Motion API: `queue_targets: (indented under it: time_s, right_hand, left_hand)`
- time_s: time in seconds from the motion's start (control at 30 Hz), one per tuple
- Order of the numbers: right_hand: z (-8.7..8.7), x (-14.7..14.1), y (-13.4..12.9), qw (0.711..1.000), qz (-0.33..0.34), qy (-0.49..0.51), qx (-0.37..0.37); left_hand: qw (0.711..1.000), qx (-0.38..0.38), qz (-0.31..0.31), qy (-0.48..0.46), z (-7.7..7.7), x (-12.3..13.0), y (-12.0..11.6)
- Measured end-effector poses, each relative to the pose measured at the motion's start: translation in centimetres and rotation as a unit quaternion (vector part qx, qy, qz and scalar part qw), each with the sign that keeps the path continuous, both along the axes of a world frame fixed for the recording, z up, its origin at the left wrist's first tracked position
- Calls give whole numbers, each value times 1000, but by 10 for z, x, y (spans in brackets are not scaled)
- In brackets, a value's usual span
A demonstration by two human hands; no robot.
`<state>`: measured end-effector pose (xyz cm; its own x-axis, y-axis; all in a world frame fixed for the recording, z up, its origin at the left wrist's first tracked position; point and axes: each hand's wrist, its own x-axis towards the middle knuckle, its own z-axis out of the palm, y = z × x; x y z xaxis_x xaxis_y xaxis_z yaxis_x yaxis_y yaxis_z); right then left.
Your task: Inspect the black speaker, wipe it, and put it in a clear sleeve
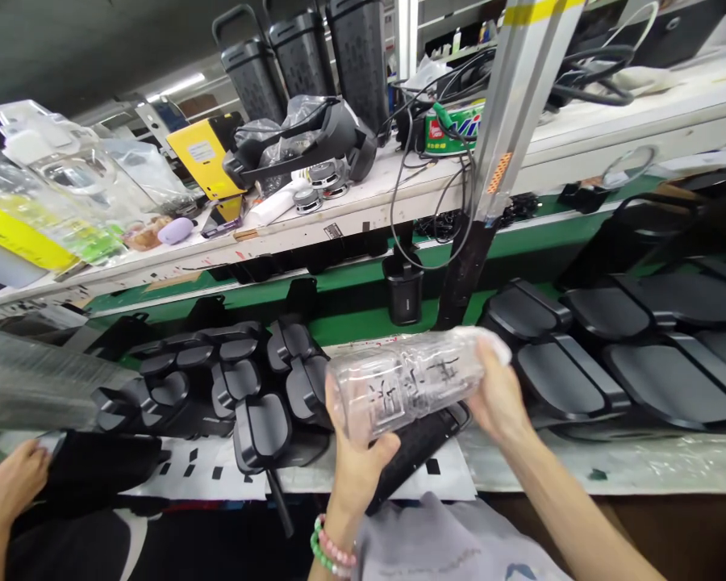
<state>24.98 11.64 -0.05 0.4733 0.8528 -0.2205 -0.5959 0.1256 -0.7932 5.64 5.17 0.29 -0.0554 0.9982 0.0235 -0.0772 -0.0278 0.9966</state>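
Head view: your left hand [358,476] and right hand [499,395] curl around opposite ends of a clear printed plastic sleeve [405,383], its long axis running left to right, rising slightly rightward.

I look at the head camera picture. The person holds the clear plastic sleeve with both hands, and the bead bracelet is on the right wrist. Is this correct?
Not quite: the bead bracelet is on the left wrist, not the right, as the head view shows. The rest stands: the left hand and right hand both hold the clear plastic sleeve.
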Motion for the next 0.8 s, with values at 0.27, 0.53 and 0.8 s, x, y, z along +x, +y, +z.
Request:
queue_targets:
  time_s: [0.27,0.53,0.8]
  right_hand:
    - [-7,45,42,656,-83,-750,38]
    - [-61,32,63,612,-50,-788,55]
    - [-140,-10,-27,660,262,-695,111]
  left_hand:
    - [960,-162,68,219,-97,-62,-57]
    - [957,-181,32,223,-151,-56,-70]
    - [967,-169,42,184,-156,-59,-68]
